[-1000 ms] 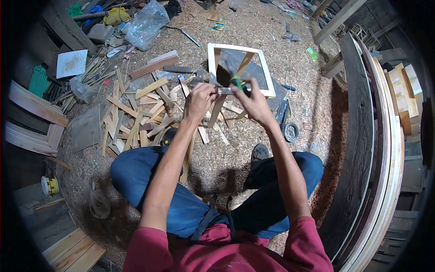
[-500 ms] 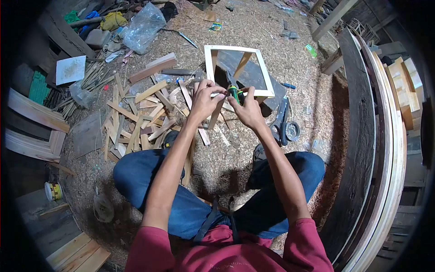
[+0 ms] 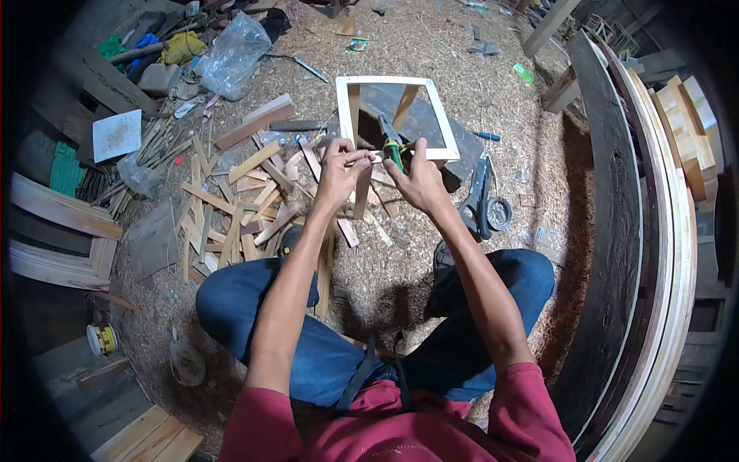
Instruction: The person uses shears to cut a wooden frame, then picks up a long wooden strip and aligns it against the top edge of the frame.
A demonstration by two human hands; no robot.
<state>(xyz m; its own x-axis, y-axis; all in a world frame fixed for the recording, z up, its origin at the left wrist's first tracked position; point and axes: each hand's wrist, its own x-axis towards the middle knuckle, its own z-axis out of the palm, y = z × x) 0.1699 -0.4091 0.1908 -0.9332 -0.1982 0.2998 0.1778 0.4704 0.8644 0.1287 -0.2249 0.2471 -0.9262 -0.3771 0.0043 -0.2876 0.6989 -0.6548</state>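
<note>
A small wooden stool frame [image 3: 444, 115] stands in front of me, with a pale square top rim, an open middle and wooden legs. At its near edge my left hand [image 3: 339, 175] is closed in a pinch; whatever its fingertips hold is too small to make out. My right hand [image 3: 422, 183] is closed around a pair of pliers [image 3: 396, 156] with green and black handles. Their dark jaws point away from me over the frame's opening. The two hands are close together at the near rim.
Wood offcuts [image 3: 231, 212] lie heaped on the left. A dark board [image 3: 443, 127] lies beneath the frame. To its right are a hand saw [image 3: 479, 196], a roll of tape [image 3: 499, 214] and a blue tool [image 3: 488, 136]. Long planks [image 3: 608, 231] line the right side.
The view has shifted slightly, so the frame appears a little further left. My right forefinger has straightened a little beside the pliers. Both hands remain at the near rim.
</note>
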